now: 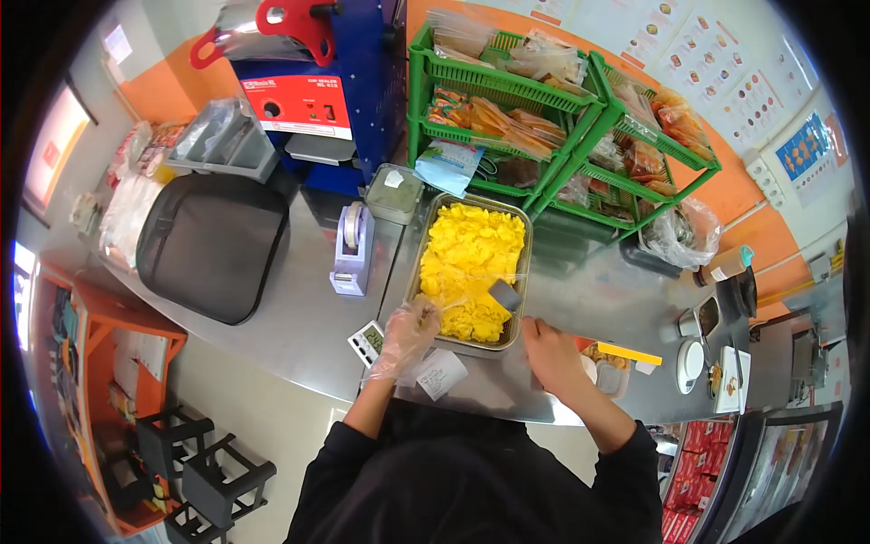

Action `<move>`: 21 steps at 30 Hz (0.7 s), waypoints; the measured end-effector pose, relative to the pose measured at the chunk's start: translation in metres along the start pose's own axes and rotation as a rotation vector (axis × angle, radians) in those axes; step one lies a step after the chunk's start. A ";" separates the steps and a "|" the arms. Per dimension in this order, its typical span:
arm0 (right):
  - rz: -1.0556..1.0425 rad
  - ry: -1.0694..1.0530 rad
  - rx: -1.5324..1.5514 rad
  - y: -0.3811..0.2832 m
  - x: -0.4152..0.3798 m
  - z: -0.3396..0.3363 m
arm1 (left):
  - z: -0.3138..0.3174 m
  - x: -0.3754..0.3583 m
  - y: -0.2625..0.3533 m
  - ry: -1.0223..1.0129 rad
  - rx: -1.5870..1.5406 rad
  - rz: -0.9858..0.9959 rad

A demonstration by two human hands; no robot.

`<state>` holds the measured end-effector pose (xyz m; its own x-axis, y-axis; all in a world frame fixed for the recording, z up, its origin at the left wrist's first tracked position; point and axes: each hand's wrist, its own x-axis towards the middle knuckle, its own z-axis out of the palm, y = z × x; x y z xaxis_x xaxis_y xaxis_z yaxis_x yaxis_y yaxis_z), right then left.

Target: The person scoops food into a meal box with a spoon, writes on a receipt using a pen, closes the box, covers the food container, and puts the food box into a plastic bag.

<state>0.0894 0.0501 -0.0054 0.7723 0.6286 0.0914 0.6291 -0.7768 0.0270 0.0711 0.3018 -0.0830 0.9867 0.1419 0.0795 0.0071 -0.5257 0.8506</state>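
Tray (424,263) of yellow food lies straight ahead of you, long axis running away | your gloved left hand (405,337) curls on its near-left rim | your bare right hand (546,349) grips 1 scraper (505,294) in the near end | count: 1 tray, 1 scraper, 2 hands, about equally near

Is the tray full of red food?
No, the tray holds yellow food, which the right hand works with a scraper.
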 end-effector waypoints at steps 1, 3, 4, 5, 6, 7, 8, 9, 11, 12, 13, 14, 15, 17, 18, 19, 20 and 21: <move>0.016 -0.036 0.037 -0.002 -0.005 -0.007 | -0.002 0.000 0.002 -0.011 -0.004 -0.005; 0.041 -0.060 0.008 -0.020 -0.008 -0.018 | -0.007 0.000 0.006 -0.130 -0.029 -0.162; 0.058 -0.070 -0.022 -0.029 -0.007 -0.020 | -0.008 0.001 0.004 -0.140 -0.032 -0.160; 0.067 -0.072 -0.024 -0.036 -0.006 -0.017 | -0.010 0.001 0.001 -0.143 -0.059 -0.102; 0.078 -0.145 -0.018 -0.041 -0.004 -0.012 | -0.012 0.002 -0.002 -0.144 -0.086 -0.044; 0.089 -0.219 -0.009 -0.047 -0.001 -0.007 | -0.012 0.004 -0.003 -0.152 -0.086 -0.040; 0.100 -0.224 -0.006 -0.055 0.002 -0.003 | -0.013 0.003 -0.004 -0.158 -0.111 -0.038; 0.147 -0.268 -0.010 -0.062 0.005 0.002 | -0.013 0.003 -0.005 -0.164 -0.136 -0.036; 0.204 -0.314 -0.016 -0.078 0.012 0.014 | -0.013 0.004 -0.008 -0.184 -0.132 -0.036; 0.233 -0.292 -0.002 -0.087 0.017 0.022 | -0.012 0.005 -0.010 -0.189 -0.127 -0.037; 0.261 -0.270 0.014 -0.092 0.020 0.025 | -0.009 0.006 -0.013 -0.196 -0.128 -0.032; 0.270 -0.271 0.013 -0.092 0.023 0.027 | -0.006 0.006 -0.016 -0.182 -0.110 -0.018; 0.339 -0.276 0.107 -0.090 0.028 0.023 | -0.006 0.006 -0.015 -0.167 -0.093 -0.006; 0.406 -0.283 0.196 -0.083 0.028 0.024 | -0.008 0.008 -0.015 -0.198 -0.105 -0.022; 0.460 -0.212 0.301 -0.075 0.020 0.031 | -0.009 0.008 -0.015 -0.225 -0.114 -0.040; 0.512 -0.138 0.406 -0.070 0.014 0.034 | -0.006 0.008 -0.017 -0.225 -0.117 -0.042; 0.512 -0.141 0.405 -0.069 0.010 0.035 | -0.002 0.006 -0.021 -0.210 -0.059 0.020; 0.507 -0.104 0.450 -0.068 0.007 0.035 | -0.001 0.007 -0.021 -0.195 0.000 0.082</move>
<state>0.0551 0.1080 -0.0415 0.9714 0.2086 -0.1137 0.1449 -0.8995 -0.4122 0.0772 0.3146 -0.1001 0.9967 -0.0663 0.0464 -0.0745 -0.5286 0.8456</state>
